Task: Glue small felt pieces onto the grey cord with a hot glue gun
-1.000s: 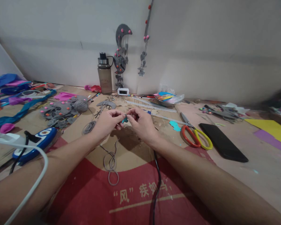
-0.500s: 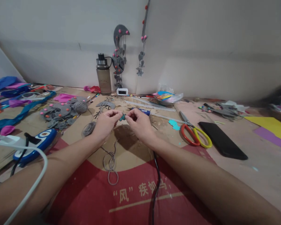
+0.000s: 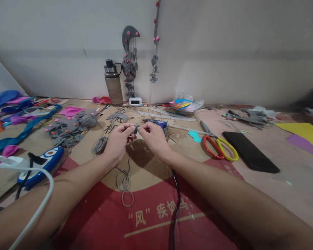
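Observation:
A small dark teal piece [image 3: 136,129], mostly covered by fingertips, is pinched between both my hands above the cardboard. My left hand [image 3: 119,138] grips its left side with thumb and forefinger. From the other side, my right hand [image 3: 154,137] closes its thumb and fingers on the same piece. Grey yarn [image 3: 125,180] lies in loose loops below the hands, and a ball of grey yarn [image 3: 99,145] rests beside my left wrist. Just behind my right hand is a blue glue gun [image 3: 160,123], partly hidden.
Scissors [image 3: 216,146], a black phone [image 3: 250,151] and a bright cyan scrap [image 3: 194,136] lie to the right. A bottle [image 3: 113,88] stands at the back near a small white clock [image 3: 135,101]. Grey felt pieces [image 3: 65,126] and a blue power strip [image 3: 48,163] are left; a black cable [image 3: 176,194] crosses the cardboard.
The teal piece has turned in my fingertips and shows less of itself. Both hands stay together in nearly the same place; the view has shifted slightly.

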The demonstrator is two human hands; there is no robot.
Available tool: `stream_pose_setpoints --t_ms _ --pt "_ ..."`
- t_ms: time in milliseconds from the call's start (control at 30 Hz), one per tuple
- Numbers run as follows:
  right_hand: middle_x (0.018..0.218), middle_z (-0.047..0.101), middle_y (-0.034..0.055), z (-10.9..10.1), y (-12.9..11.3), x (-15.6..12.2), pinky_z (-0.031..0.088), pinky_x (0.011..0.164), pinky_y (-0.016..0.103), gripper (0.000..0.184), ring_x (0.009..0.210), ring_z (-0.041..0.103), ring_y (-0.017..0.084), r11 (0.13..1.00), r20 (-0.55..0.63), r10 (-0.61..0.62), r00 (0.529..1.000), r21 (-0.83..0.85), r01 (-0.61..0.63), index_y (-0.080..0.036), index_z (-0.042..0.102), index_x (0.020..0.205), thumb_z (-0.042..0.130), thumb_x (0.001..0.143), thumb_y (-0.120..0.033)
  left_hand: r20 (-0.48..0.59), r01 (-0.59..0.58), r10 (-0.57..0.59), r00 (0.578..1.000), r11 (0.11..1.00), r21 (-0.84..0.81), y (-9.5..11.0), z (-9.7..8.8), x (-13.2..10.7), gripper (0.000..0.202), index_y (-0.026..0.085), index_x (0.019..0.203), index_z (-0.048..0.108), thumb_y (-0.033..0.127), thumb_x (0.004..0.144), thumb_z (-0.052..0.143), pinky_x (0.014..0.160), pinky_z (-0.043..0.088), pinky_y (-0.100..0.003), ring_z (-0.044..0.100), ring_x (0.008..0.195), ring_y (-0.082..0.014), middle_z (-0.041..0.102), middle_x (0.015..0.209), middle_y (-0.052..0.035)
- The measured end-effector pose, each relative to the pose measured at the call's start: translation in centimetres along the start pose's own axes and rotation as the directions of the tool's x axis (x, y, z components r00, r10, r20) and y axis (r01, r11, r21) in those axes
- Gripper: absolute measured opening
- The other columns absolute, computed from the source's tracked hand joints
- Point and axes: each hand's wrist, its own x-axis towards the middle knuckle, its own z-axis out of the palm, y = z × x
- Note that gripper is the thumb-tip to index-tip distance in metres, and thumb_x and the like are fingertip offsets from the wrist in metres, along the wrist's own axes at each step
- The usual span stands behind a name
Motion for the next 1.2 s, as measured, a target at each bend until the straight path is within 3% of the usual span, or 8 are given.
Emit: stream_pose_setpoints --t_ms 200,400,567,833,1200 --pt "0.059 0.051 -0.0038 0.0 -0.1 0.1 0.033 0.054 0.023 0.02 0.055 0.042 0.009 0.999 -0.012 0.004 1.0 0.032 -0.004 -0.018 0.051 0.062 0.055 0.074 -0.033 0.019 0.07 -0.069 0.997 0.996 -0.051 0.1 0.1 -0.2 0.019 0.016 0.07 0.056 0.029 0.066 0.068 0.045 0.03 -0.018 0.044 0.048 -0.0053 0.05 0.055 0.0047" --pt "0.052 0.038 -0.0094 0.3 0.1 -0.1 0.028 0.048 0.021 0.021 0.048 0.035 0.008 0.99 -0.011 0.01 1.0 0.138 -0.008 -0.019 0.052 0.088 0.058 0.074 -0.035 0.044 0.119 -0.114 0.993 0.985 -0.127 -0.1 -0.1 -0.1 0.019 0.016 0.069 0.054 0.029 0.066 0.068 0.042 0.027 -0.016 0.04 0.046 -0.0045 0.046 0.052 0.0054" --pt "0.056 0.044 -0.0057 0.3 0.5 0.1 0.028 0.049 0.022 0.017 0.05 0.035 0.008 0.99 0.005 0.024 1.0 0.137 -0.025 -0.018 0.057 0.075 0.057 0.073 -0.034 0.024 0.167 -0.165 0.986 0.975 -0.149 -0.2 -0.1 -0.2 0.022 0.015 0.073 0.056 0.028 0.063 0.071 0.037 0.017 -0.015 0.034 0.043 -0.0029 0.043 0.053 0.0062" --pt "0.062 0.055 -0.0023 -0.1 2.0 1.0 0.035 0.054 0.022 0.017 0.055 0.045 0.009 0.973 0.072 0.112 0.991 0.194 -0.124 -0.017 0.059 0.071 0.058 0.069 -0.034 0.066 0.187 -0.186 0.98 0.982 -0.012 0.2 -0.2 -0.2 0.024 0.014 0.074 0.061 0.033 0.063 0.072 0.037 0.018 -0.015 0.033 0.041 -0.003 0.044 0.048 0.0054" --pt "0.06 0.051 -0.0037 -0.8 1.1 0.6 0.031 0.051 0.022 0.016 0.053 0.042 0.009 0.999 0.126 0.033 0.991 0.03 -0.037 -0.017 0.056 0.074 0.055 0.073 -0.033 0.032 0.211 -0.225 0.974 0.947 0.242 0.6 -1.1 0.5 0.026 0.015 0.077 0.066 0.038 0.065 0.069 0.035 0.016 -0.018 0.032 0.033 -0.0036 0.05 0.047 0.0037"
